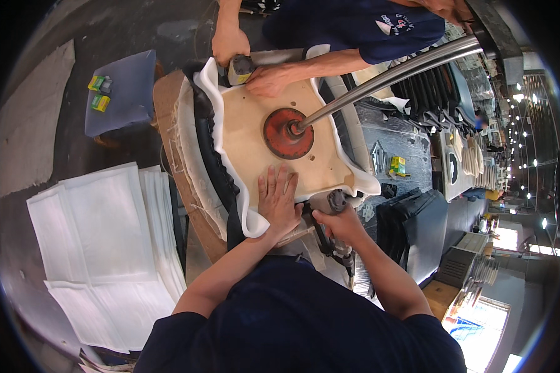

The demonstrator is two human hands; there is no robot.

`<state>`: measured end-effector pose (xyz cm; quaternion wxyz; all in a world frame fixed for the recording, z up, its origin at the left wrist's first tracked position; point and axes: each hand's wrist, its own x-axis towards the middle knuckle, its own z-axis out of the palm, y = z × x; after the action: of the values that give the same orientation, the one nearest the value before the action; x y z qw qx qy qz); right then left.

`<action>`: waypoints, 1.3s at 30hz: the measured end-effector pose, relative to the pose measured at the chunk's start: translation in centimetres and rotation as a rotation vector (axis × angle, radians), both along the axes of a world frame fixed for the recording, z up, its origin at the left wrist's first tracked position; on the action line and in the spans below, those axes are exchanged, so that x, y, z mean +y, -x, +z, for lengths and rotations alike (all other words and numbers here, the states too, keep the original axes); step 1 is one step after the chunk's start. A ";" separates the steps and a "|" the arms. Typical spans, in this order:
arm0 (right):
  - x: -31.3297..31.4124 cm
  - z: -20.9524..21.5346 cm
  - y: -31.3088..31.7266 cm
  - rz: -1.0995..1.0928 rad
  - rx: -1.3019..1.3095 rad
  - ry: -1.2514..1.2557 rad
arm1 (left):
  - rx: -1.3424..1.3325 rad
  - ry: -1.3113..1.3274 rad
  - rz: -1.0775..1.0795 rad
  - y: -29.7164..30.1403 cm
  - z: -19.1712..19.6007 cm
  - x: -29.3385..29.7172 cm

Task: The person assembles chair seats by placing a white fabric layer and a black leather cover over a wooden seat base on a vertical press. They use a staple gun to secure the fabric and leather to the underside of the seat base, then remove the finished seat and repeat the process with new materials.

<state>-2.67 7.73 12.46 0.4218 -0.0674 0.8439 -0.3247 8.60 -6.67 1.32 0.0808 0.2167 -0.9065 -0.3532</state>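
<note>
Left hand (279,202): my fingers spread flat, pressing the white foam (250,219) onto the plywood seat base (255,133).
Right hand (341,222): my fingers clenched around the pneumatic stapler (331,205).

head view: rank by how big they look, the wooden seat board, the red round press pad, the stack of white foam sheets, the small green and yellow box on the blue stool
1. stack of white foam sheets, though it lies near the bent rim, which may skew its size
2. wooden seat board
3. red round press pad
4. small green and yellow box

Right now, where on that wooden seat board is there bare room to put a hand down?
Bare wood lies between the red press disc and the left foam edge. The near edge is crowded by the left hand and the right hand with its stapler; the far edge by a co-worker's hands.
</note>
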 end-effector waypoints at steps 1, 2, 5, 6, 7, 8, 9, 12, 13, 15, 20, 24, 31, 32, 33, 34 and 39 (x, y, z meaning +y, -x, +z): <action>-0.3 0.1 -0.1 0.014 0.011 -0.011 | 0.003 -0.001 0.001 0.0 0.0 0.1; -0.4 -0.1 -0.2 0.013 0.037 -0.029 | 0.006 -0.001 0.001 0.1 0.0 0.1; -0.6 -0.1 -0.6 0.017 0.077 -0.047 | 0.016 -0.006 0.010 0.2 -0.2 0.0; -0.4 0.0 -0.4 0.016 0.067 -0.038 | 0.014 -0.017 0.011 0.2 -0.2 0.0; -0.3 0.1 -0.3 0.016 0.056 -0.029 | 0.012 -0.028 0.013 0.3 -0.2 0.0; 0.0 0.2 -0.3 0.006 0.044 0.003 | 0.010 -0.040 0.014 0.3 -0.2 -0.1; 0.2 0.3 -0.6 -0.003 0.026 0.034 | 0.016 -0.042 0.017 0.3 -0.1 -0.1; 0.3 0.2 -1.0 -0.028 -0.010 0.070 | 0.029 -0.038 0.026 0.3 0.0 0.0; 0.1 0.2 -1.1 -0.035 -0.019 0.073 | 0.029 -0.029 0.030 0.4 -0.1 0.0; -0.4 -0.2 -1.4 -0.022 0.009 0.038 | 0.025 -0.019 0.022 0.3 -0.2 0.1; -1.3 -0.4 -1.5 0.016 0.070 -0.029 | -0.008 -0.033 -0.052 -0.1 -0.8 -0.9; -0.7 -0.2 -1.7 -0.019 0.019 0.045 | -0.061 -0.166 -0.142 -0.5 1.0 -2.0; -1.8 -0.2 -3.0 -0.018 0.045 -0.035 | -0.047 -0.151 -0.147 -0.6 0.0 -1.9; -2.0 -0.1 -3.2 -0.022 0.069 -0.061 | -0.043 -0.153 -0.148 -0.7 -0.1 -1.9; -1.9 -0.1 -3.2 -0.030 0.051 -0.056 | -0.045 -0.170 -0.155 -0.5 0.0 -2.1; -1.5 -0.2 -3.1 -0.039 0.033 -0.050 | -0.047 -0.187 -0.163 -0.5 0.1 -2.3; 2.3 -1.6 -3.5 -0.185 0.059 0.258 | 0.029 -0.269 -0.159 -0.8 -0.3 -3.0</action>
<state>0.82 10.07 10.91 0.3530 -0.0525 0.8097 -0.4659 9.39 -9.65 1.04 0.0361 0.1481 -0.8640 -0.4799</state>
